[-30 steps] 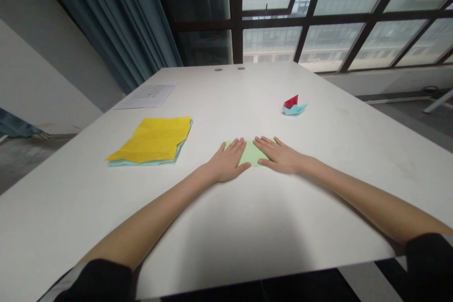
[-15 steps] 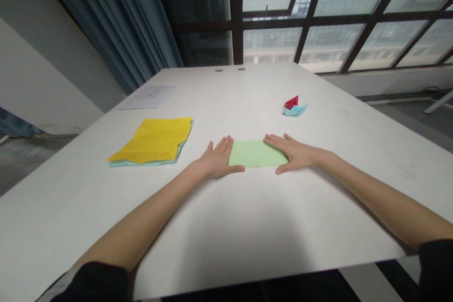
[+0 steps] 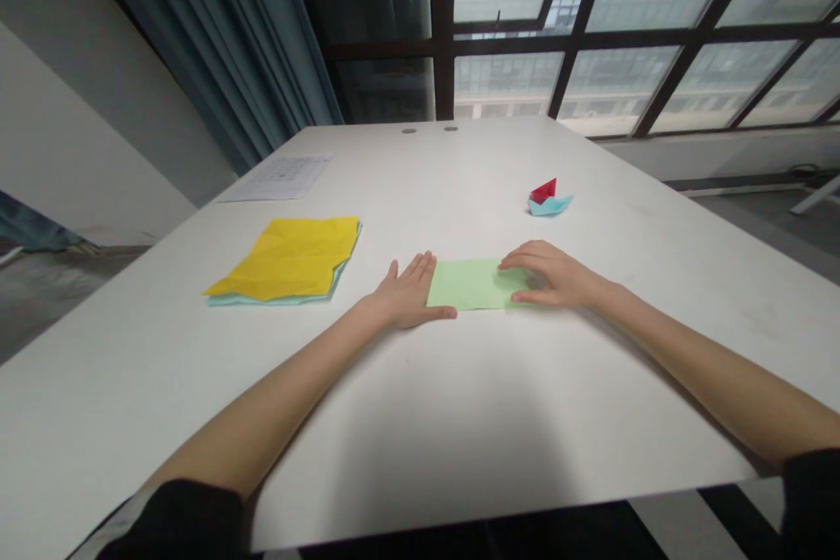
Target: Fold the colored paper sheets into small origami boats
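Note:
A light green sheet of paper (image 3: pixel 467 284), a wide rectangle, lies flat on the white table between my two hands. My left hand (image 3: pixel 410 290) rests flat at its left end, fingers stretched out and the thumb along the near edge. Over the right end is my right hand (image 3: pixel 543 273), its fingers curved and apart from the thumb, the palm raised and casting a shadow on the paper. The paper's right end is partly hidden beneath this hand; whether the fingertips touch it I cannot tell.
To the left lies a stack of yellow paper (image 3: pixel 295 255) with light blue sheets under it. Behind it is a printed sheet (image 3: pixel 279 178). A small red and blue folded paper boat (image 3: pixel 549 199) stands at the back right. The table's near edge (image 3: pixel 459 525) runs below my arms.
My right hand has lifted from lying flat on the green paper, and its fingers have curled. My left hand and the paper have stayed in place.

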Tool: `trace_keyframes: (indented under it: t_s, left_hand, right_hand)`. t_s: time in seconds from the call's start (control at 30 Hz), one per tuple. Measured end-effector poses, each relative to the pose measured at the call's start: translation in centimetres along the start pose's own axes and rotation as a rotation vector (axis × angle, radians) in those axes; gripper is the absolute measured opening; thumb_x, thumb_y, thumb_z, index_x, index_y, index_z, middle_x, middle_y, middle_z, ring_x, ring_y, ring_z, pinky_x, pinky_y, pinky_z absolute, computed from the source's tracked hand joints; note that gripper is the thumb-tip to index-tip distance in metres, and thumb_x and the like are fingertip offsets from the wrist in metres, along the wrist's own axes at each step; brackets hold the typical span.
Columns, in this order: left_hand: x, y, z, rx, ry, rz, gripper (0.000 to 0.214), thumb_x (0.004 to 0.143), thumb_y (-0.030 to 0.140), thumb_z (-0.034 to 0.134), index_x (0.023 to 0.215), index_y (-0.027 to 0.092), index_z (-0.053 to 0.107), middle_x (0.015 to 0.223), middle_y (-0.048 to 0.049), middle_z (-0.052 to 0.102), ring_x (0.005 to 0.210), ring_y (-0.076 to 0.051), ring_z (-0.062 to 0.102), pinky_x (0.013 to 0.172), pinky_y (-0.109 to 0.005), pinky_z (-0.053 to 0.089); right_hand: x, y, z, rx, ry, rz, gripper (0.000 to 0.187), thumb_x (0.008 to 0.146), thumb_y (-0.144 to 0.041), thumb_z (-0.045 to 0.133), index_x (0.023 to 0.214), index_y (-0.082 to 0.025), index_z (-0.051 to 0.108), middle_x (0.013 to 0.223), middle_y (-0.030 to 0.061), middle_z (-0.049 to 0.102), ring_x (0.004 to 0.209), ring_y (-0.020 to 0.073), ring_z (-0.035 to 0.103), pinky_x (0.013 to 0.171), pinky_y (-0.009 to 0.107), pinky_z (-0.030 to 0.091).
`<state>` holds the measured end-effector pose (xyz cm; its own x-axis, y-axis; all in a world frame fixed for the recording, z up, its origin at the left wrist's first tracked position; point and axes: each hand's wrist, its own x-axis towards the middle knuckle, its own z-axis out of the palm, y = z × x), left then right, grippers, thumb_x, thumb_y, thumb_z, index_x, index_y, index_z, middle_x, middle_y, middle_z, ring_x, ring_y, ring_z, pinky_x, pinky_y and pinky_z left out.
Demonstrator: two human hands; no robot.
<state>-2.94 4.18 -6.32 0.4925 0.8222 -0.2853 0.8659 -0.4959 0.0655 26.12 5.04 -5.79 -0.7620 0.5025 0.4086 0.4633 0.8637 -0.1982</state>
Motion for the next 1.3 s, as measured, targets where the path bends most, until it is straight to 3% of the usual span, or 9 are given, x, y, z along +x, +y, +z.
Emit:
trace_keyframes:
  t_s: [0.23, 0.47, 0.67, 0.87, 0.97, 1.1, 1.2, 1.3]
  left_hand:
    - [0.3, -0.5, -0.1, 0.012, -0.011, 0.043, 0.106, 0.072, 0.081, 0.021, 0.145, 0.008, -0.003, 0.151, -0.0148, -0.004, 0.140, -0.030, -0.001, 0.109, -0.056, 0.005]
    - [0.2, -0.8, -0.1, -0.008, 0.007, 0.054, 0.104, 0.072, 0.080, 0.025, 0.146, 0.011, 0.000, 0.151, -0.0149, -0.001, 0.140, -0.031, 0.001, 0.108, -0.057, 0.006]
    - [0.2, -0.7, -0.1, -0.012, 0.009, 0.060, 0.105, 0.072, 0.080, 0.024, 0.145, 0.009, 0.000, 0.151, -0.0162, -0.001, 0.140, -0.031, 0.001, 0.108, -0.057, 0.006]
    - [0.2, -0.8, -0.3, 0.005, 0.025, 0.082, 0.104, 0.072, 0.080, 0.024, 0.146, 0.010, 0.002, 0.151, -0.0156, 0.003, 0.140, -0.032, 0.004, 0.108, -0.056, 0.005]
    - [0.4, -1.1, -0.6, -0.019, 0.082, 0.079, 0.095, 0.077, 0.077, 0.019, 0.146, 0.013, 0.006, 0.152, -0.0143, 0.008, 0.139, -0.031, 0.010, 0.108, -0.056, 0.008]
    - [0.6, -1.8, -1.0, -0.102, 0.196, 0.071, 0.084, 0.082, 0.071, 0.011, 0.146, 0.017, 0.009, 0.152, -0.0118, 0.015, 0.138, -0.030, 0.018, 0.108, -0.055, 0.014]
    - [0.8, -2.3, -1.2, -0.217, 0.294, 0.087, 0.080, 0.084, 0.069, 0.011, 0.144, 0.017, 0.015, 0.150, -0.0121, 0.023, 0.135, -0.030, 0.025, 0.107, -0.053, 0.018]
    - [1.0, -2.7, -1.2, -0.279, 0.396, 0.097, 0.080, 0.083, 0.070, 0.016, 0.141, 0.016, 0.023, 0.146, -0.0133, 0.032, 0.131, -0.028, 0.033, 0.106, -0.047, 0.024]
  right_hand:
    - [-0.3, 0.2, 0.0, -0.033, -0.081, -0.041, 0.061, 0.067, -0.062, 0.064, 0.108, -0.017, 0.061, 0.103, 0.0117, 0.064, 0.094, 0.0250, 0.057, 0.084, 0.040, 0.042]
    - [-0.3, 0.0, -0.2, -0.041, -0.134, -0.042, 0.049, 0.074, -0.054, 0.061, 0.109, -0.019, 0.061, 0.102, 0.0101, 0.065, 0.093, 0.0241, 0.057, 0.084, 0.041, 0.042]
    - [-0.1, -0.5, 0.2, -0.106, -0.055, -0.128, 0.028, 0.083, -0.034, 0.050, 0.104, -0.020, 0.062, 0.097, 0.0088, 0.066, 0.089, 0.0217, 0.058, 0.082, 0.039, 0.044]
    - [0.1, -1.0, 0.7, -0.185, 0.042, -0.136, 0.021, 0.086, -0.027, 0.045, 0.086, -0.021, 0.066, 0.079, 0.0078, 0.068, 0.076, 0.0188, 0.060, 0.072, 0.035, 0.046]
    - [0.0, -1.3, 0.9, -0.149, 0.135, -0.021, 0.023, 0.086, -0.028, 0.045, 0.080, -0.021, 0.065, 0.068, 0.0060, 0.067, 0.066, 0.0175, 0.059, 0.068, 0.034, 0.046]
    - [-0.1, -1.8, 0.9, -0.018, 0.329, 0.315, 0.025, 0.085, -0.036, 0.046, 0.079, -0.021, 0.065, 0.074, 0.0056, 0.069, 0.065, 0.0179, 0.061, 0.060, 0.031, 0.047]
    - [0.0, -1.7, 0.9, 0.130, 0.453, 0.546, 0.026, 0.082, -0.041, 0.051, 0.080, -0.020, 0.065, 0.073, 0.0039, 0.067, 0.063, 0.0170, 0.059, 0.052, 0.027, 0.044]
    - [0.3, -1.1, 1.0, 0.351, 0.561, 0.689, 0.028, 0.077, -0.044, 0.056, 0.078, -0.017, 0.065, 0.067, 0.0024, 0.064, 0.058, 0.0150, 0.055, 0.051, 0.026, 0.042]
